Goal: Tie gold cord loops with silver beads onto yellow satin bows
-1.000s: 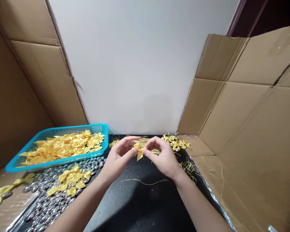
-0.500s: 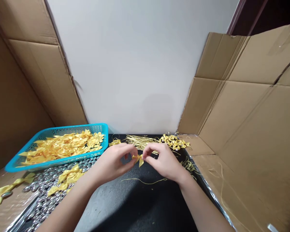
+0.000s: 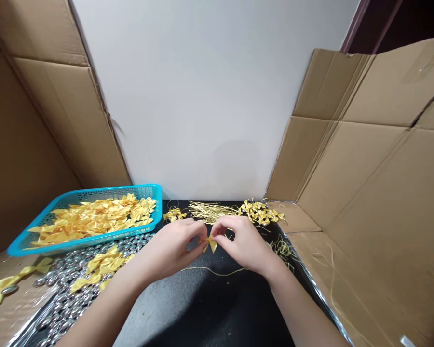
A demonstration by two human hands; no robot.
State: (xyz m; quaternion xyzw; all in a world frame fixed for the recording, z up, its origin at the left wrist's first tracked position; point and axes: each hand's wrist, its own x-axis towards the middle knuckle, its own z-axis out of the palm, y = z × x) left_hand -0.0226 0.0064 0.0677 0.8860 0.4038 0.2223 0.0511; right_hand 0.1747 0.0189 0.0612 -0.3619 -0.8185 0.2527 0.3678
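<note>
Left hand and right hand have dropped slightly since a second ago, both pinching a small yellow bow between their fingertips, over the black surface to the right of the blue basket. Also right of the basket lie a loose string, a bundle of gold cords and, farther over, a heap of corded bows. Just in front of the basket, silver beads spread out beneath some loose bows, while more bows lie inside it.
</note>
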